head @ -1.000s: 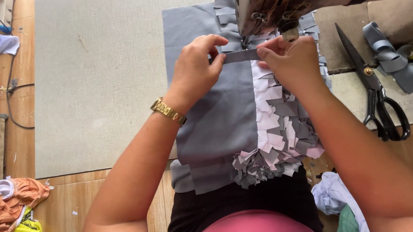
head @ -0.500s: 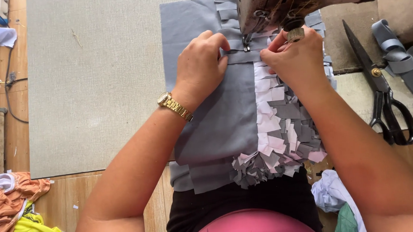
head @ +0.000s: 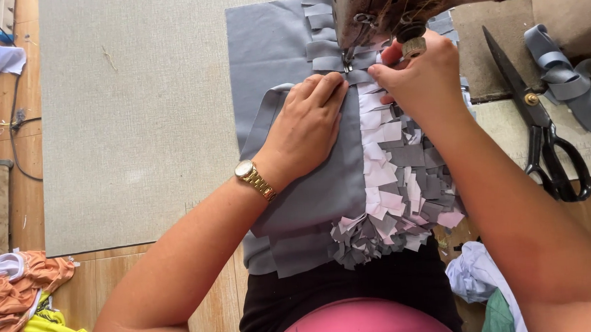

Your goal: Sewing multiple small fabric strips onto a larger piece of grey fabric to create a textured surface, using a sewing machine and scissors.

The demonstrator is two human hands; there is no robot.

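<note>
Head view: orange and yellow garments (head: 17, 309) are lying at far left on the wooden floor. The left hand (head: 310, 121), wearing a gold watch (head: 254, 179), is pressing flat, fingers extended, on the grey fabric panel (head: 297, 186) under the sewing machine (head: 395, 2). The right hand (head: 427, 76) is pinching a grey strip (head: 358, 77) beside the needle. Black scissors (head: 539, 130) are resting at right.

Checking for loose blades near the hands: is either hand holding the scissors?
No, the scissors lie on the table to the right, while the left hand and right hand press grey fabric.
</note>
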